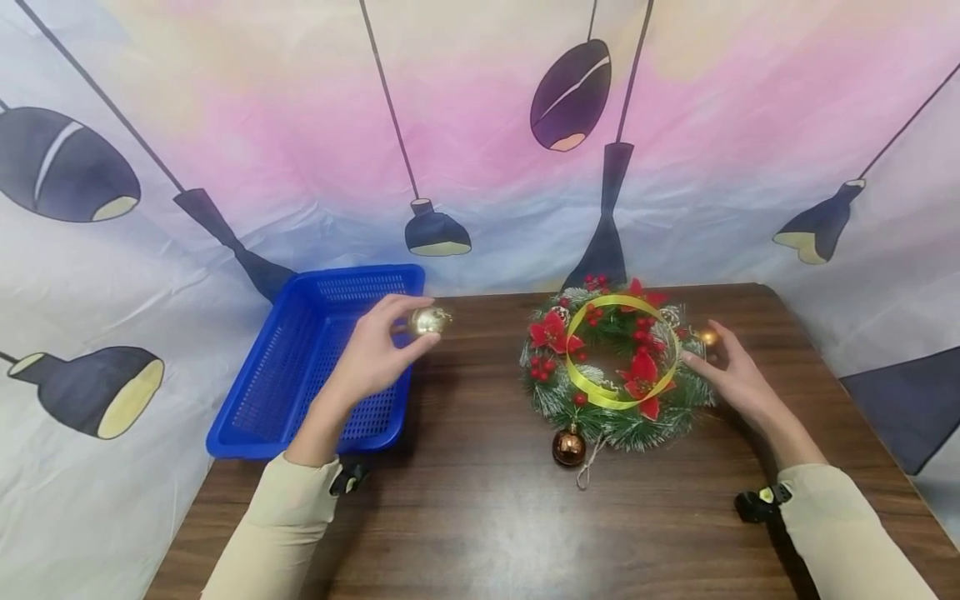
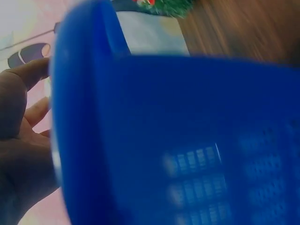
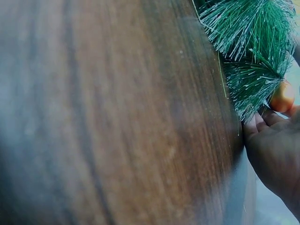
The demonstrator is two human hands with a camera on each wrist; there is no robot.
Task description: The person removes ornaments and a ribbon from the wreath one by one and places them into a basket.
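Note:
My left hand [image 1: 375, 354] holds a shiny gold bauble [image 1: 429, 322] between thumb and fingers, above the table by the basket's right rim. In the left wrist view the basket hides most of that hand [image 2: 23, 126]. A green Christmas wreath [image 1: 555, 404] with frosted tips, red flowers and berries lies on the right. A yellow ribbon loop [image 1: 588, 390] is on top of it. My right hand [image 1: 738, 379] grips the wreath's right edge, beside an orange-gold bauble [image 3: 282, 96]. A brown bauble [image 1: 569, 447] is at the wreath's front edge, near a twine loop [image 1: 584, 475].
The blue perforated basket [image 1: 251, 379] stands on the left of the brown wooden table [image 1: 480, 517]. Behind the table hangs a pastel cloth [image 1: 480, 125] printed with dark lamps. A dark device [image 1: 757, 506] is on the right wrist.

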